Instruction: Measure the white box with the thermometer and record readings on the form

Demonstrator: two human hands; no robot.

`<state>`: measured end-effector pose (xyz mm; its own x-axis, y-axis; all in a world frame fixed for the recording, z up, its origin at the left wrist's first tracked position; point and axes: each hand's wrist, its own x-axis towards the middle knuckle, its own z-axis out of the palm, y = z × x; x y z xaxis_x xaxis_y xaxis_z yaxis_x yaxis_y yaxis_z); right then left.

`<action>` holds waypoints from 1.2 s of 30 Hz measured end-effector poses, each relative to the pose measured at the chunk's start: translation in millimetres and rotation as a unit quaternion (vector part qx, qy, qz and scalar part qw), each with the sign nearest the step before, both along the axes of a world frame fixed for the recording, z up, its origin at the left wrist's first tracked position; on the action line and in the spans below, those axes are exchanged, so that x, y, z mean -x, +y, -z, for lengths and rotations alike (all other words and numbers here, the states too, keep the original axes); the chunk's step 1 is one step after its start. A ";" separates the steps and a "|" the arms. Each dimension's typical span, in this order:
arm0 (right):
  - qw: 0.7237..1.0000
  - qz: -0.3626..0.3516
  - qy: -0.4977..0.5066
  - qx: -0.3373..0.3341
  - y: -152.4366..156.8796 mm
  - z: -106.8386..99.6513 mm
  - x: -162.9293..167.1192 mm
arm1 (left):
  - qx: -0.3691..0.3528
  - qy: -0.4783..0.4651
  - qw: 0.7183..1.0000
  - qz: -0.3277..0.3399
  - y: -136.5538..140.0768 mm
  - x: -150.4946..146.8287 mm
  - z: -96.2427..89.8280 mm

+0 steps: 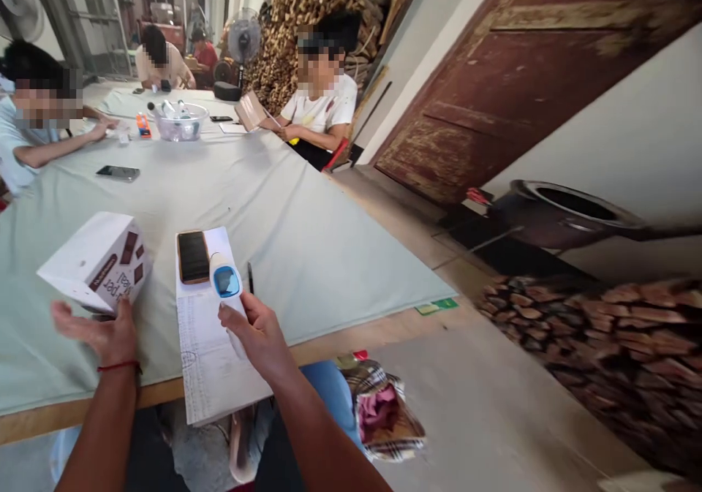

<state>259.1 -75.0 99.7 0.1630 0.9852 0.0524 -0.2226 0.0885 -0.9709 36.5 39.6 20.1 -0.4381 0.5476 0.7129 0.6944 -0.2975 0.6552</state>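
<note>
My right hand [257,327] grips a white infrared thermometer [227,283] with a blue-framed screen, held above a stack of papers [205,360]. A dark phone [193,256] in a brown-edged case lies on the papers, left of the thermometer. A black pen [251,278] rests on the cloth just right of them. On the left, a white box [93,254] with brown print stands tilted near my left hand [102,331]. That hand is open, palm turned up and fingers spread, slightly blurred; whether it touches the box is unclear.
A pale cloth covers the long table [307,258]. Farther up are a phone [118,173], a clear plastic bowl [178,120] of items and an orange packet [143,125]. Several people sit around the far part. Firewood [614,331] and a large pot [570,214] stand right.
</note>
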 end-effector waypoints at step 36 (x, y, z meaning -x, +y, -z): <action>0.904 0.138 -0.402 0.036 71.9 63.3 -72.5 | 0.131 0.326 0.853 0.385 -3.7 -35.7 13.9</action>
